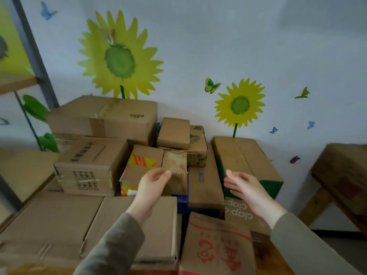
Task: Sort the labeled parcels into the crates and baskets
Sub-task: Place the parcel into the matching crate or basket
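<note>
A pile of cardboard parcels covers the table against the wall. My left hand [152, 185] hovers with loosely curved fingers over the left edge of a small taped brown parcel [176, 175], and holds nothing. Left of it lies a parcel with a yellow and red label [139, 161]. My right hand [241, 185] is open, palm turned left, in front of a long brown box with a green end [244, 161]. A flat narrow box [204, 181] lies between my hands. No crate or basket is in view.
A large box [103, 116] tops the stack at the back left, with a printed box [89, 165] below it. Near me lie flat boxes [129, 225], a red-printed box [216, 249] and a "clap" box [238, 213]. A wooden bench [341, 175] stands right; a shelf frame [35, 52] rises left.
</note>
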A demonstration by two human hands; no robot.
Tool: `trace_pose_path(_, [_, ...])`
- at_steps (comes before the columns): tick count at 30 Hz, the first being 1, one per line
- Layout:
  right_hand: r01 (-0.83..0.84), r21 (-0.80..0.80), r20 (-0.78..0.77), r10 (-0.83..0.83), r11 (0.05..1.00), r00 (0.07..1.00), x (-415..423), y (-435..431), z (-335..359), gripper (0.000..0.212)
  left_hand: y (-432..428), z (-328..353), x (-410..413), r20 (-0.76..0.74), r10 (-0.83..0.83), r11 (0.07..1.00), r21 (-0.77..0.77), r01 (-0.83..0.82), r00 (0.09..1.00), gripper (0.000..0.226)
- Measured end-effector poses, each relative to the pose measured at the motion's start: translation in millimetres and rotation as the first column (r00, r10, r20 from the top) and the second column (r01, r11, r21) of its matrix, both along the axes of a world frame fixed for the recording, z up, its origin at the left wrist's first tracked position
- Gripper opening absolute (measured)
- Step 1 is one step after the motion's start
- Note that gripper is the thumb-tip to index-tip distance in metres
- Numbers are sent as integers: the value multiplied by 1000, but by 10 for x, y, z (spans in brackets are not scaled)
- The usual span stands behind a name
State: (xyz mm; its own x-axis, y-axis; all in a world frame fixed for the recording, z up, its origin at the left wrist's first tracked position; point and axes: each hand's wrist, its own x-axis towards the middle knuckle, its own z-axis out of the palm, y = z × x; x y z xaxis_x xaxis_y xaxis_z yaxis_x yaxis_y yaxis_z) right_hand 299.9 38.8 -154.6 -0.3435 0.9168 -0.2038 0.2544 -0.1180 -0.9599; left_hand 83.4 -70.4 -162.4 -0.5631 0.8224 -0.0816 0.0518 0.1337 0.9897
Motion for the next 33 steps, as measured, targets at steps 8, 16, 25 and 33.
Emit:
trace_pose_path(8, [-43, 26, -2, 43, 999, 999, -441, 359, 75, 21, 318, 280, -469, -187, 59, 996, -57, -71, 980, 51])
trace_pose_path(16, [18, 53, 1, -18, 998, 1000, -1028, 956, 129, 50, 1120, 473, -921, -348, -87, 989, -144, 38, 934, 56])
trace_pose_path(25, [90, 16, 105, -91, 996, 990, -1523, 1525, 46, 58, 1902, 302, -1114, -373, -155, 958, -283, 47, 915, 60])
trace_pose_path(33, [35, 8, 144, -36, 999, 989, -1916, 1796, -114, 58, 2239, 113, -1201, -247, -98, 924, -383, -4, 964, 46])
